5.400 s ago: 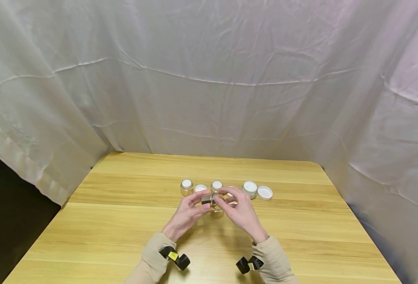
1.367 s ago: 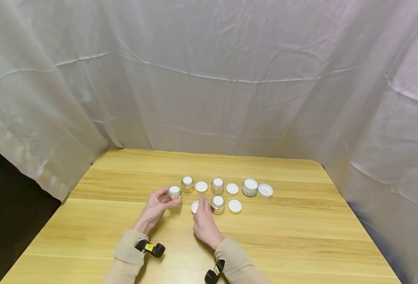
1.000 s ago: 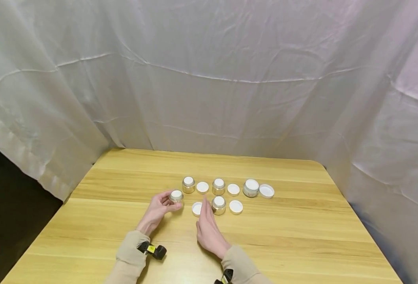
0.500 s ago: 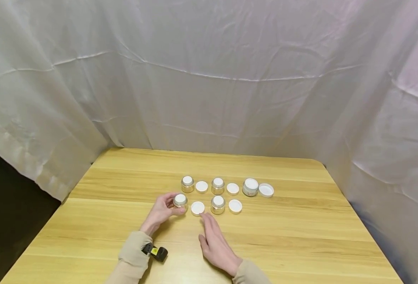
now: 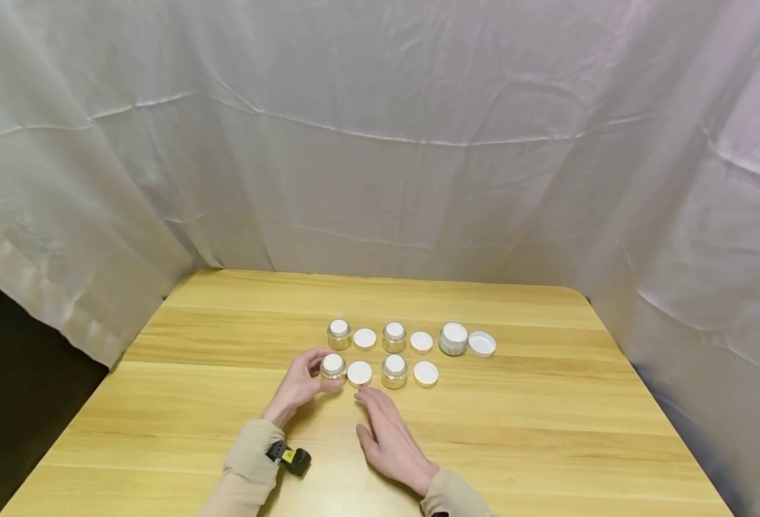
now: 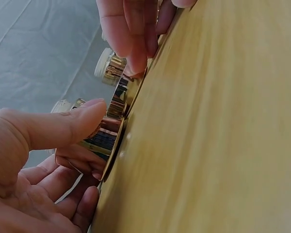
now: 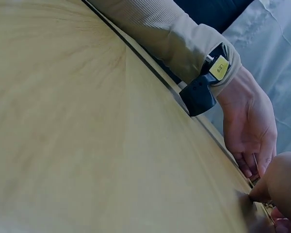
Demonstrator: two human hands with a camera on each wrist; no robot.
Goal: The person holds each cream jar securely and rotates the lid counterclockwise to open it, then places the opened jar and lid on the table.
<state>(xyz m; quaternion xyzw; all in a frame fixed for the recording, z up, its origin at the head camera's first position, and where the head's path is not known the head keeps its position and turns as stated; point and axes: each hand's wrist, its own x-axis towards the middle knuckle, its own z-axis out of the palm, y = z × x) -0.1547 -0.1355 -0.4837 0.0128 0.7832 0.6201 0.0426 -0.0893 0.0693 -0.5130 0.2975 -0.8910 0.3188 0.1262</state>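
Thumb and fingers of my left hand curl round a small gold cosmetic jar with a white disc on top, standing upright on the table. Its shiny gold side shows between them in the left wrist view. Just right of this jar lies a round lid, white inside facing up. The extended fingertips of my right hand are at the lid's near edge; the left wrist view shows them touching a gold rim. In the right wrist view, the right hand's fingers are mostly cut off at the lower right corner.
Beside them stand another gold jar and its lid. Behind is a row: a gold jar, lid, gold jar, lid, larger pale jar and lid. A grey curtain surrounds the wooden table.
The two hands were together on a jar and lid; they parted. The left hand then brought the jar rightward and nearer, beside the lid. The right hand drew back to the lid's near edge.
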